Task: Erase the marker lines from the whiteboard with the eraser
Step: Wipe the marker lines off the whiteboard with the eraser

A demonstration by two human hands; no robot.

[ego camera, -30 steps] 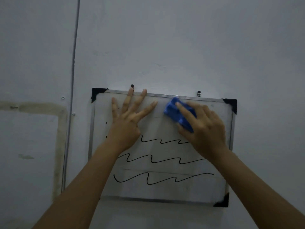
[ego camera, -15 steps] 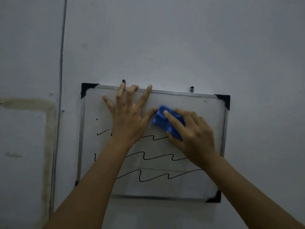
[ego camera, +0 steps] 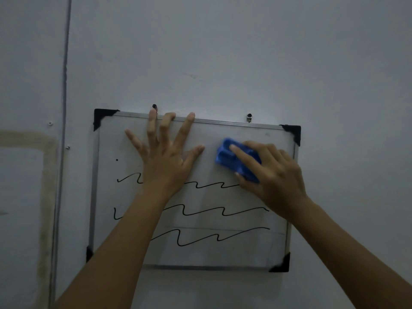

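A small whiteboard (ego camera: 276,246) with a metal frame and black corner caps hangs on the wall. Three wavy black marker lines (ego camera: 200,210) cross its middle and lower part, and a black dot (ego camera: 117,160) sits near its left edge. My left hand (ego camera: 166,157) presses flat on the board's upper left, fingers spread, fingertips reaching the top frame. My right hand (ego camera: 272,175) grips a blue eraser (ego camera: 231,157) against the board's upper right, just above the right end of the top line.
The board hangs from two hooks (ego camera: 249,118) on a pale grey wall (ego camera: 223,52). A vertical seam (ego camera: 64,85) runs down the wall to the left, beside a yellowish stained outline (ego camera: 46,175).
My right hand has slid the eraser to the right along the top of the board, away from my left thumb. My left hand stays pressed on the board.
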